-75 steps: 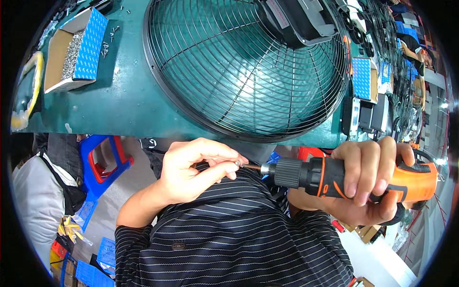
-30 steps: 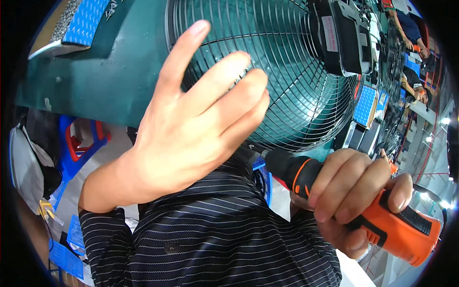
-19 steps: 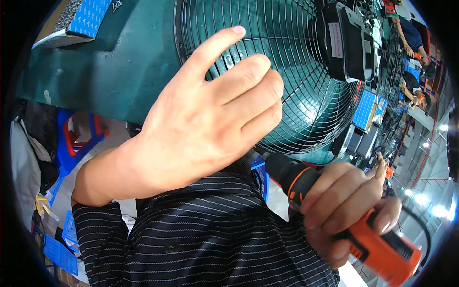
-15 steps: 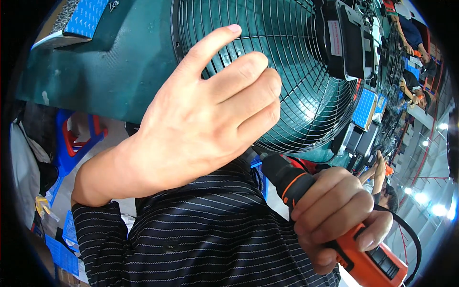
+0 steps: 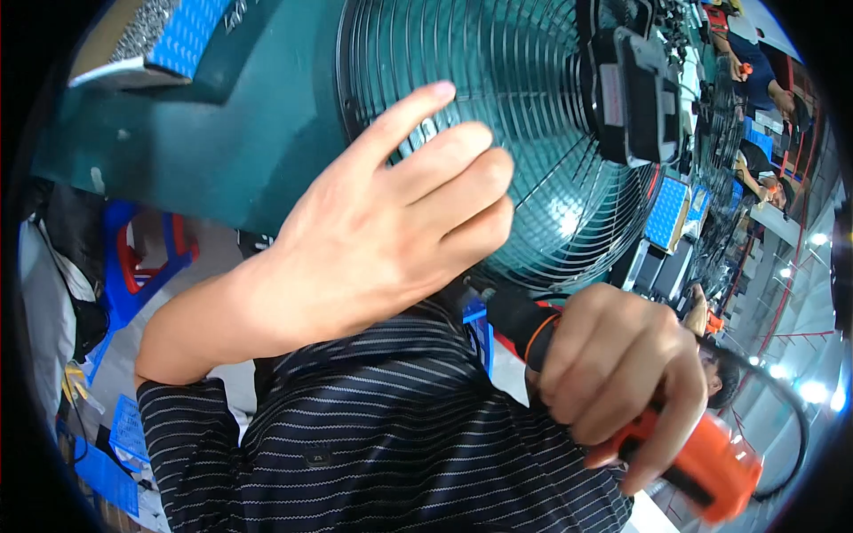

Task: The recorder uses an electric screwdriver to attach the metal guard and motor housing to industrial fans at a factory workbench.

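Note:
My left hand (image 5: 382, 222) is over the near-left side of a round black wire fan grille (image 5: 542, 191). Its index finger points away from me across the wires, while the other fingers curl in. What lies inside those curled fingers is hidden. At the lower right, my right hand (image 5: 622, 364) wraps round an orange and black corded electric drill (image 5: 711, 471). The drill's black nose points up and left, toward the near edge of the grille, below my left wrist. A black motor housing (image 5: 635, 98) sits at the grille's centre.
Under the grille is a green tabletop (image 5: 195, 151). A blue and white box of screws (image 5: 169, 40) stands far left, with several loose screws (image 5: 235, 13) beside it. Another blue box (image 5: 666, 213) is right of the grille. A blue and red stool (image 5: 147, 249) stands left; co-workers are far right.
The grille and table sit a little lower in view. My left hand has shifted slightly downward. My right hand has turned about the drill, whose handle is blurred by motion.

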